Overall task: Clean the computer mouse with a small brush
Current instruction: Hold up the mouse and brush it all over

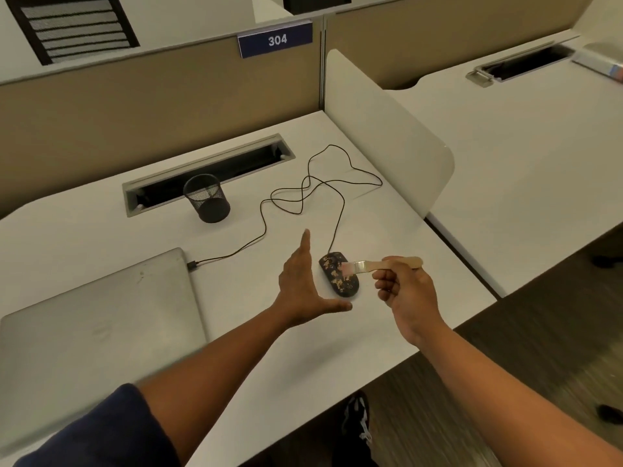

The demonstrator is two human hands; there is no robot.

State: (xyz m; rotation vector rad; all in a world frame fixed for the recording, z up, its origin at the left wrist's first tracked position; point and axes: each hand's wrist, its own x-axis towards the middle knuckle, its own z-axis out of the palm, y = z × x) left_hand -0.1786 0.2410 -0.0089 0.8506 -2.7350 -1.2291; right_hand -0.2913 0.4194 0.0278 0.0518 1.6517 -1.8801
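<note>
Head view shows both forearms reaching out over a white desk (101,230). The left hand (300,284) is spread wide open and holds nothing, its fingers pointing away and its thumb stretched toward the right, just beside the near left edge of the computer mouse (339,278). The black mouse, speckled with gold flecks, lies flat on the desk between the two hands. The right hand (403,291) is curled around the wooden handle of a small brush (381,264), bristles pointing left over the mouse's top; whether they touch it I cannot tell.
</note>
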